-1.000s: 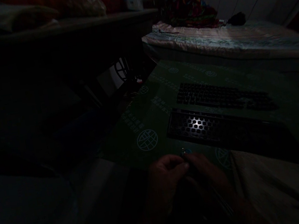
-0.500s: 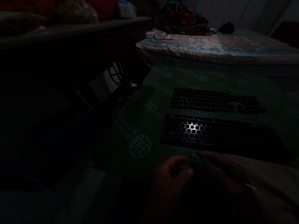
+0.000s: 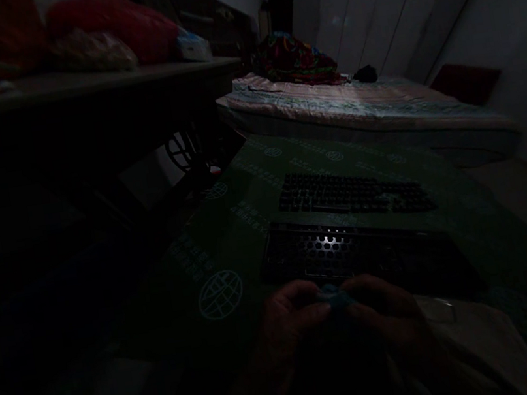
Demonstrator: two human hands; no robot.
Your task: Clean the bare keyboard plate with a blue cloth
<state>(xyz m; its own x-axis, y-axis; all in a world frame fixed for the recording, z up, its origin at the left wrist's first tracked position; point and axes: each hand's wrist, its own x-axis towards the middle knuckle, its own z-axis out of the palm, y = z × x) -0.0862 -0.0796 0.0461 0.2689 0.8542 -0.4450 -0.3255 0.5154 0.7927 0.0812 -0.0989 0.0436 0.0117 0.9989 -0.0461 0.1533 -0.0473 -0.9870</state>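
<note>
- Peering through the head view, very dim throughout, with fine detail hard to make out.
- Pinching a small bluish scrap [image 3: 338, 298] between thumb and fingers of the left hand [image 3: 292, 322]; perhaps thin cloth, but too dark to tell.
- Closed on the same scrap from the other side with the right hand [image 3: 389, 310], close to the left; probably gripped at both ends for control over something small and limp.
- Held low, just on the near side of the keyboard frame [image 3: 330, 247]; likely for easy reach and a little light from the bright patch on its hexagonal holes. Cannot tell about contact with the frame's near edge.
- Note the frame lying flat and lengthwise across the view, presumably for access from the near side.
- Find the key panel [image 3: 342, 193] just beyond, roughly parallel, keys up; seemingly set apart for keeping both pieces separate yet handy.
- Under both, see a green sheet [image 3: 234, 238] with pale globe prints, maybe spread for protection.
- Beside the right hand, make out a brownish cloth [image 3: 492, 335], perhaps left there for convenience.
- Farther off, see a bed [image 3: 343, 103], well apart from the handwork.
</note>
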